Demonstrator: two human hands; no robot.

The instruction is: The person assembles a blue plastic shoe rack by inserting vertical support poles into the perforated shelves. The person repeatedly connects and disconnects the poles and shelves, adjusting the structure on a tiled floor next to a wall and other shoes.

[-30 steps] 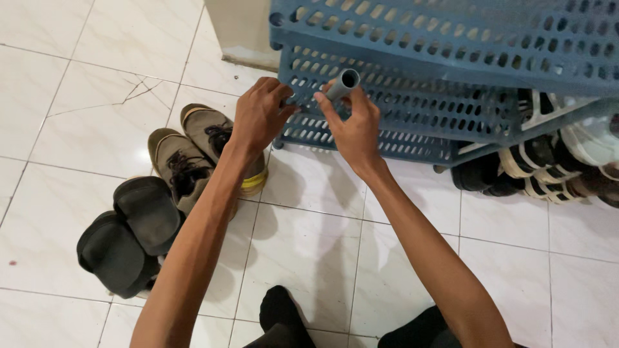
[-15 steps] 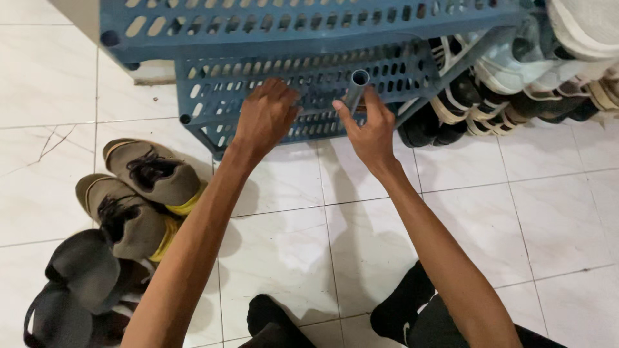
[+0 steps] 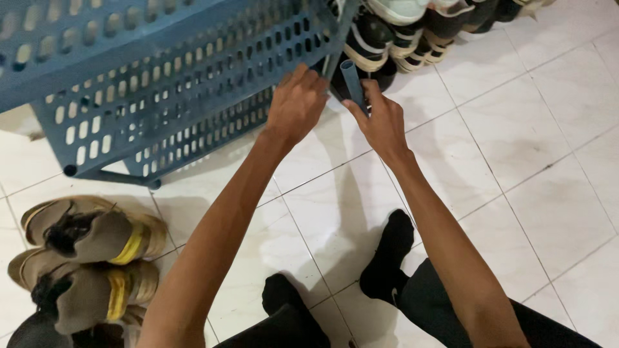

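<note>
- Right now your right hand (image 3: 385, 122) has its fingers curled shut around a short grey tube (image 3: 353, 80), held almost upright with its open end up, just in front of the near right corner of the blue rack (image 3: 161, 84).
- Only the lower part of the tube is wrapped, so it could pivot or slide out if you push it hard against the corner; it would likely drop on the tile floor (image 3: 516, 148) and roll off to the right.
- Your left hand (image 3: 295, 106) lies on the front edge of a perforated shelf, fingers bent over the rim; how firmly it grips I cannot tell.
- The rack looks tilted in this view, with its far left corner low. If that left hand lets go or pulls unevenly, I judge the shelves could sag or twist and the corner socket would shift away from the tube.
- Whether the tube end lines up with any socket is hidden behind your fingers, so a forced push might jam it crooked.
- Pairs of shoes (image 3: 400, 38) sit packed under the far right end, close to the tube; a slipping shelf could come down on them.
- The brown shoes (image 3: 90, 232) at the near left lie well apart from both hands.
- Your socked feet (image 3: 387, 258) are directly below the tube.
</note>
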